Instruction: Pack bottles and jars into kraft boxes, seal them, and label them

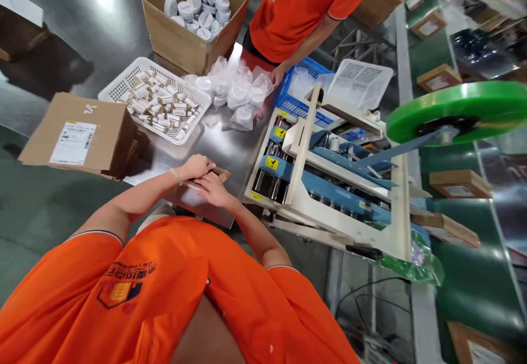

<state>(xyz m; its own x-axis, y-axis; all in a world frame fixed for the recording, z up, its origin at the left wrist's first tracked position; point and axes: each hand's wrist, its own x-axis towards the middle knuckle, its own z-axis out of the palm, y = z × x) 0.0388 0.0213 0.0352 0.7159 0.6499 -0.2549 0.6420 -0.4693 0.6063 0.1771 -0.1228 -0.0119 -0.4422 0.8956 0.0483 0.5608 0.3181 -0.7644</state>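
Both hands meet over a small brown cardboard box (223,175) at the near edge of the metal table. My left hand (197,167) has its fingers bent over the top of the box. Lying partly over those fingers, my right hand (214,190) grips the near right side. Most of the box is hidden beneath the hands. Just beyond stands a white perforated basket (144,116) of small white-and-gold bottles (164,100). To the left is a stack of cardboard cartons (99,133), the top one bearing a white shipping label.
A large cardboard box (177,45) holds round white containers; plastic-wrapped ones (239,89) lie beside it. A co-worker in orange (288,12) stands opposite. On the right are a carton-sealing machine (313,172) with a green tape roll (461,111), and a green conveyor (461,243) carrying parcels.
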